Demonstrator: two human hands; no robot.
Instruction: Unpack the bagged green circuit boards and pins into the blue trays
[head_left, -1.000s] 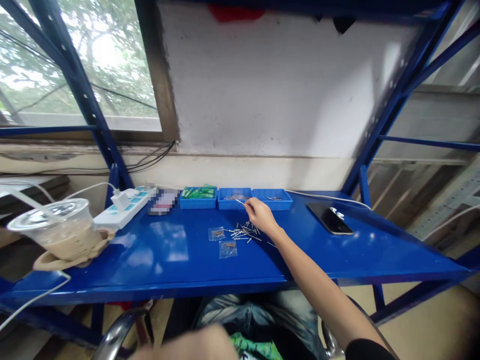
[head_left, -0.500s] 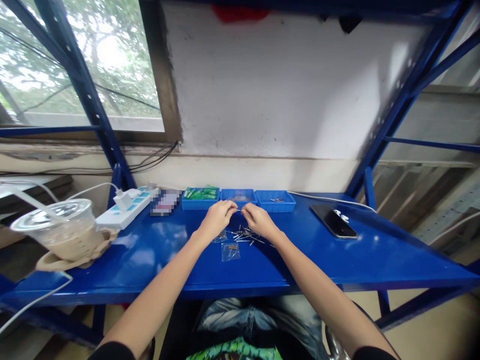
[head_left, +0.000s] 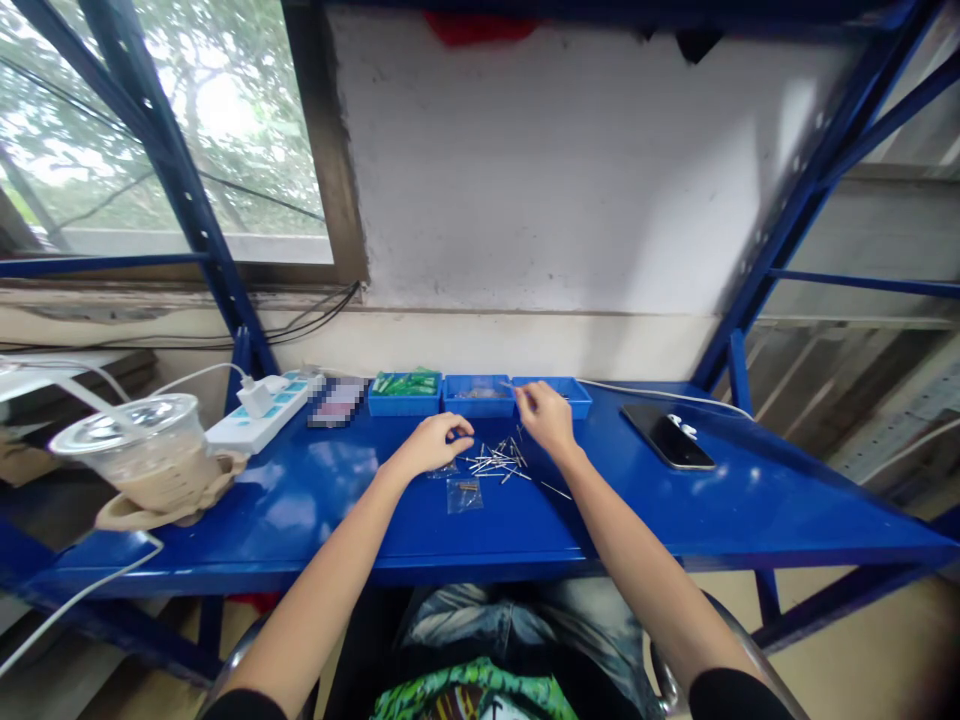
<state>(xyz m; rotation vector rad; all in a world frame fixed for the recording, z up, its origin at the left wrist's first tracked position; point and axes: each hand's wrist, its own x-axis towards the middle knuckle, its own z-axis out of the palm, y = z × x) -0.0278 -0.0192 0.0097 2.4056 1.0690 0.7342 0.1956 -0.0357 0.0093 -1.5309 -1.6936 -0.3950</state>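
Observation:
My right hand (head_left: pixel 546 418) is pinched on a thin metal pin (head_left: pixel 508 385), which points toward the middle blue bin (head_left: pixel 480 408). Lower and to the left, my left hand (head_left: pixel 435 441) curves over the table with thumb and fingers apart, nothing visible in it. Between the hands lies a loose pile of thin silvery metal pins (head_left: pixel 496 461), one of them (head_left: pixel 556 491) off to the right. Nearer me is a small clear bag (head_left: pixel 465 496) with brass-coloured pieces; another bag is partly hidden by my left hand. My right hand partly covers the right blue bin (head_left: pixel 579 410).
A blue bin (head_left: pixel 405 404) with green packets stands at the back left. Further left are a phone-like item (head_left: pixel 337 402), a power strip (head_left: pixel 262 418) and a lidded drink cup (head_left: pixel 150 455). White earbuds lie on a dark phone (head_left: pixel 667 437) at right.
My hands were together above the pile and have parted. The right one moved right and up with the pin; the left came slightly down and its fingers opened.

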